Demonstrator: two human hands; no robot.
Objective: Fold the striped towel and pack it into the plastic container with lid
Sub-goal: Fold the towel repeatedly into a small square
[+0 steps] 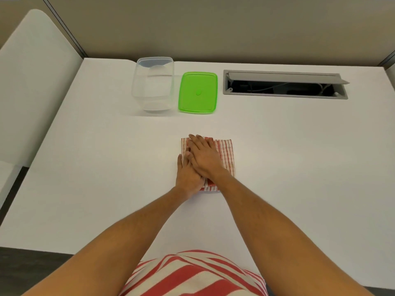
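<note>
The red-and-white striped towel [227,153] lies folded into a small rectangle in the middle of the white table. Both hands press flat on it. My left hand [187,174] rests on its left half, and my right hand [204,155] lies across the left hand's fingers, covering most of the cloth. Neither hand grips anything; the fingers are stretched out. Farther back stands the clear plastic container [152,84], uncovered and with nothing inside. Its green lid [198,92] lies flat on the table just to the right of it.
An open grey cable hatch [285,85] is set into the table at the back right. A white partition [32,82] borders the left side, a beige wall the back. A red-striped garment [192,274] shows at the bottom edge.
</note>
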